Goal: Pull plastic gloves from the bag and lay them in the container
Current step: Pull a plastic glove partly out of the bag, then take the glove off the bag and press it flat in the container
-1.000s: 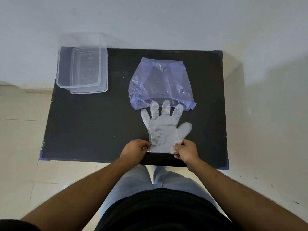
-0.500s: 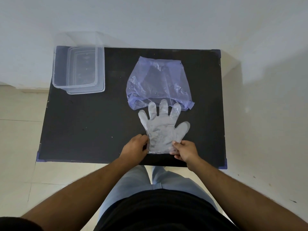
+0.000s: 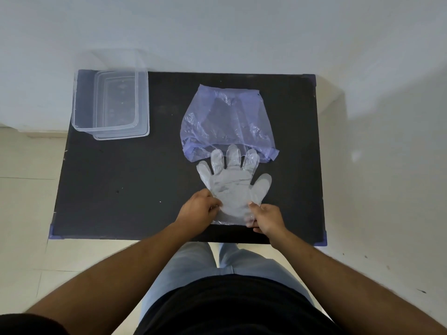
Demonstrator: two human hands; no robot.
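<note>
Pale floor tiles [image 3: 24, 209] and a white wall [image 3: 217, 32] frame the black table [image 3: 121, 189] that I stand over, its near edge just beyond my jeans [image 3: 193, 267] and dark shirt [image 3: 229, 310].

Nearest to me on that table are my two hands, both at the wrist end of a clear plastic glove [image 3: 232, 187]. My left hand [image 3: 198, 209] is closed on the left side of the glove's cuff, thumb and fingers pinching the thin film. My right hand [image 3: 266, 217] is closed on the right side of the cuff in the same way, the plastic caught between thumb and fingers. The cuff sits close to the near edge of the table.

From my grip the glove lies flat and spread out, palm part on the black top, thumb pointing off to the right. Its three middle fingertips overlap the open mouth of the bluish plastic bag [image 3: 227, 122], which lies slack and crumpled further back, at about the middle of the table.

Farthest away, on the back left corner, stands the clear plastic container [image 3: 79, 117]. It is well apart from the bag and the glove.
</note>
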